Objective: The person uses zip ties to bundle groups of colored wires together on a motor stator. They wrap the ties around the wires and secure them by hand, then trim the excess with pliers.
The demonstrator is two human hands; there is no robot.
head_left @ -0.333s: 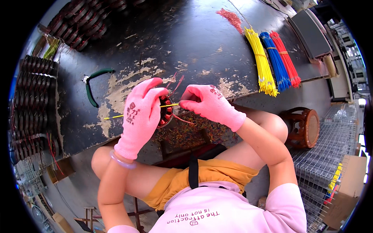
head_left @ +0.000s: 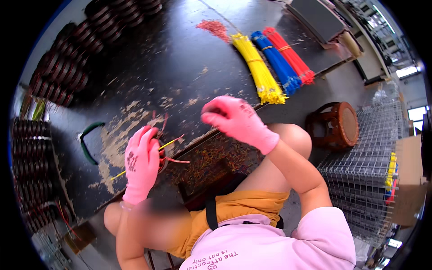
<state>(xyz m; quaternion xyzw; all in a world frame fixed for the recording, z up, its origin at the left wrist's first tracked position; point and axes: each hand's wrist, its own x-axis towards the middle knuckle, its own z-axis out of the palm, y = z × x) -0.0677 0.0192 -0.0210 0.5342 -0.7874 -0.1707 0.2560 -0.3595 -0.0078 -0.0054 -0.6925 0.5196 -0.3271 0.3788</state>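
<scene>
My left hand [head_left: 143, 164], in a pink glove, is wrapped round a wire-wound motor stator [head_left: 162, 158] at the table's front edge. Much of the stator is hidden behind the fingers. A thin yellow wire [head_left: 168, 144] runs across it, with one end sticking out left of the hand and the other at the right. Reddish winding leads [head_left: 177, 160] stick out of the stator. Apart from it, to the right, my right hand [head_left: 238, 121], also gloved, hangs above the table edge. Its thumb and fingers are curled together, and nothing shows in them.
Bundles of yellow wires [head_left: 256, 67], blue wires [head_left: 275, 60] and red wires [head_left: 290, 56] lie at the far right, near a pile of small red pieces [head_left: 213, 29]. Green-handled pliers [head_left: 85, 144] lie left. Stators [head_left: 31, 168] stand stacked along the left; a wooden stool [head_left: 335, 126] is at right.
My right hand has let go of the yellow wire and moved away from the stator. My left hand keeps the stator, now lower and farther left. The whole view has turned and shifted.
</scene>
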